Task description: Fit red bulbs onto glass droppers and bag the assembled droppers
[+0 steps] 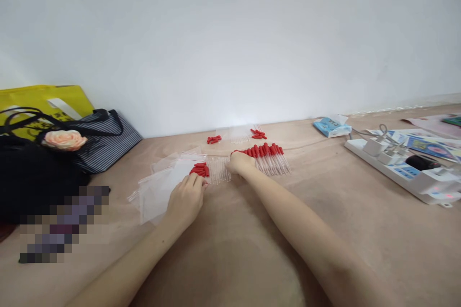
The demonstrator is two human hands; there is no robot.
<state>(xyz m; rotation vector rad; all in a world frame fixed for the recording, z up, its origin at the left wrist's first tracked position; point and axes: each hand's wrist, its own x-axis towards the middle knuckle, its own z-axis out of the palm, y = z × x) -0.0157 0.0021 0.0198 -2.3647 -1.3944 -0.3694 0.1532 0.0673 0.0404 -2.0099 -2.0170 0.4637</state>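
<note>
Fingers closed, my left hand (186, 200) is at the near edge of a small pile of red rubber bulbs (200, 169); a bit of red shows at its fingertips. My right hand (242, 163) is closed over the right end of a row of clear thin tubes (218, 171); what its fingers hold is hidden. Just right of it lie clear droppers with red bulbs (270, 158), side by side, bulbs toward the wall. Clear zip bags (162, 187) are spread out left of the bulb pile.
Near the wall lie more red bulbs (258, 134) and clear tubes (239, 135). A blue tissue pack (331, 126) and a white power strip (403, 170) with plugs are at right. Bags, including a striped one (108, 141), stand at left.
</note>
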